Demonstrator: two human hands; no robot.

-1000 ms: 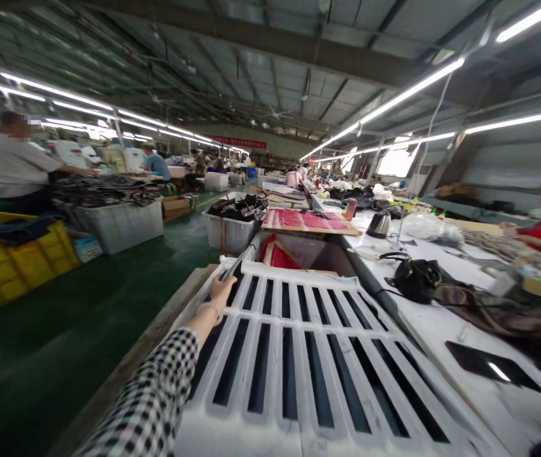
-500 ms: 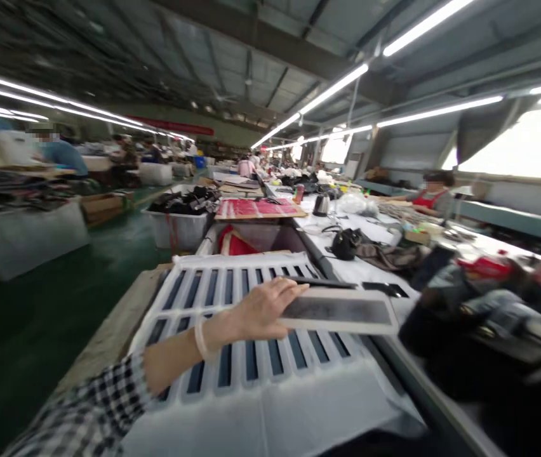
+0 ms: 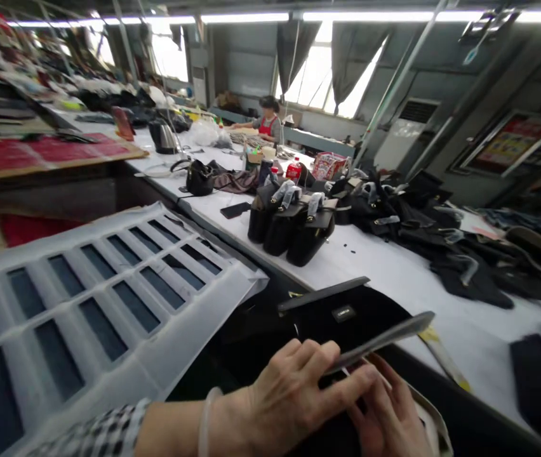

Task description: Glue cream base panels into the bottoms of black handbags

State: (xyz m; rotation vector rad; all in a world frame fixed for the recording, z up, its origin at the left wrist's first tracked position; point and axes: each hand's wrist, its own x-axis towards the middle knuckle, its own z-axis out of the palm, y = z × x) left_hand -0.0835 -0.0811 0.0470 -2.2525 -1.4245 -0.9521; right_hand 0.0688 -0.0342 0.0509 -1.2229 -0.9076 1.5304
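Note:
My left hand point(image 3: 299, 393), with a pale band at the wrist, is closed on a thin flat grey strip point(image 3: 389, 339) seen almost edge-on. Right beside it, my right hand point(image 3: 387, 416) has bent fingers at the edge of a black bag point(image 3: 313, 327); the fingertips are partly hidden. The bag bears a small metal label point(image 3: 343, 313). A second dark strip point(image 3: 325, 295) lies across its far side. Behind my right hand a cream-edged piece point(image 3: 435, 412) curves round.
A white slotted tray point(image 3: 75, 304) stands on my left. Several small black bags point(image 3: 292, 222) with wrapped handles are on the white table point(image 3: 385, 270), with more black bags point(image 3: 408, 216) heaped to the right. A kettle point(image 3: 163, 136) and a person in red point(image 3: 268, 124) are farther off.
The view has swung right. My left hand has carried the strip from above the slotted tray to the black bag, and my right hand has come into view.

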